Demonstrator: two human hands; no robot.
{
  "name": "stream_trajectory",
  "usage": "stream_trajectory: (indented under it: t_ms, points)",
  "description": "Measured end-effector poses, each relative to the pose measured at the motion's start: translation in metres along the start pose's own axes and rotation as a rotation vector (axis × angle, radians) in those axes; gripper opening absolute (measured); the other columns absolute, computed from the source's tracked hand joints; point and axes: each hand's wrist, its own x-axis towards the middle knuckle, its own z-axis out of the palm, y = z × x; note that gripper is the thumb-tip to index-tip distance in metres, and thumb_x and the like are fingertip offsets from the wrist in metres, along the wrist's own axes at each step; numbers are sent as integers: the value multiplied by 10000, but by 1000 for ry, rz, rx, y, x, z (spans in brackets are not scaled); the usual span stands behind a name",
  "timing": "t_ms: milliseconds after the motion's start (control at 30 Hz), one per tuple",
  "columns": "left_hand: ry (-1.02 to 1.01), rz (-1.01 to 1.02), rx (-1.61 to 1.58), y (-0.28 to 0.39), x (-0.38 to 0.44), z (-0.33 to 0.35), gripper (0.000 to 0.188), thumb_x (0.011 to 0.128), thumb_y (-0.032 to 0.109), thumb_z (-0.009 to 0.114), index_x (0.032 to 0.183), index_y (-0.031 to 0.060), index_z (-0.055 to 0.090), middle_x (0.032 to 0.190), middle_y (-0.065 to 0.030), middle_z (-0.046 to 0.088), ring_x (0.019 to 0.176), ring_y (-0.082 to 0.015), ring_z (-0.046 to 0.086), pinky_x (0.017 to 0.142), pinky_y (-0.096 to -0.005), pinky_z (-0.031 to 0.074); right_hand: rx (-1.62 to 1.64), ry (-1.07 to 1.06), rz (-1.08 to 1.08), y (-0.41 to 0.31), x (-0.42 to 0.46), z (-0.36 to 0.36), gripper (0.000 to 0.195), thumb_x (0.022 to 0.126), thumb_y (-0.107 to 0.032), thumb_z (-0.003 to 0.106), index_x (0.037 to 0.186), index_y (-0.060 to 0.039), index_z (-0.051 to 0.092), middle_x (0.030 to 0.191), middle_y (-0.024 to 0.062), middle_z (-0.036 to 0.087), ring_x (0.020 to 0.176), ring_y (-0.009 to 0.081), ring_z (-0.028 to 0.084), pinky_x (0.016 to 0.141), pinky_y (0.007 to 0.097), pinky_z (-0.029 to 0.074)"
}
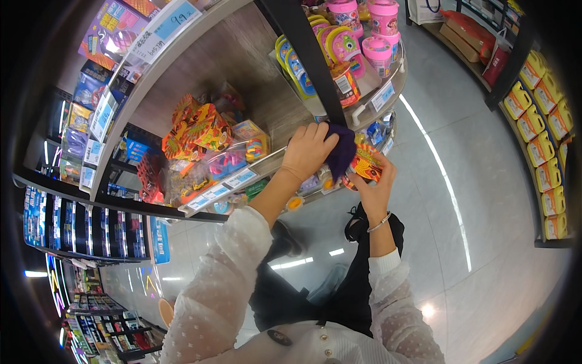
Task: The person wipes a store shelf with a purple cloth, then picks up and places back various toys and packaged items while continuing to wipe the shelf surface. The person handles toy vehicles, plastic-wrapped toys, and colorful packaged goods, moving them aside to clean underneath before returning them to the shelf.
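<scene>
My left hand (305,152) holds a dark purple cloth (341,150) at the front edge of the store shelf, beside a black upright. Just to the right, my right hand (376,182) grips an orange and red printed cup-shaped package (366,164), with the cloth against its left side. On the wooden shelf board (245,59) to the left, similar orange printed packages (200,129) lie in a heap among clear plastic packs. A small clear box with a colourful toy (258,148) stands near the price strip.
Pink lidded tubs (382,22) and green-rimmed packs (343,43) fill the shelf beyond the black upright (313,59). Price tags (241,177) line the shelf's front edge. Yellow jugs (545,168) stand on a rack at far right. Below is a grey tiled floor (436,195).
</scene>
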Motion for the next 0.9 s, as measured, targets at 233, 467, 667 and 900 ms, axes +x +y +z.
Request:
stream_trajectory:
  t_ms: [233,467,667,900]
  points:
    - [-215,-162,-257,22,-40,-4,228,734,101,605,956,98,553,905,-81,535,875,-270,565,743,-384,459,151,124,26,8,7,-17,812,665,-167,818,1324,-11,370,1196,149,423,1117,261,470,961,352,399]
    - [71,-417,-893,59,-97,-85,601,649,159,666,1236,88,558,1051,-176,581,1190,-381,463,1054,-469,301,-90,-212,-194,-51,-42,-24,1027,600,-112,818,1438,-9,233,1256,192,420,1157,322,454,1008,363,371]
    - [118,-458,-839,75,-94,-116,595,665,175,704,1241,130,561,1162,-190,462,1161,-410,430,998,-456,345,196,-430,-319,-92,-68,-6,1059,609,-118,813,1464,-28,194,1423,182,326,1239,332,404,1031,385,345]
    - [183,-786,-704,38,-109,-115,389,782,125,633,1161,94,549,1081,-184,479,997,-388,515,826,-416,454,-184,-493,-473,-133,-65,-1,977,629,-90,795,1416,35,230,1329,207,408,1202,329,455,978,378,415]
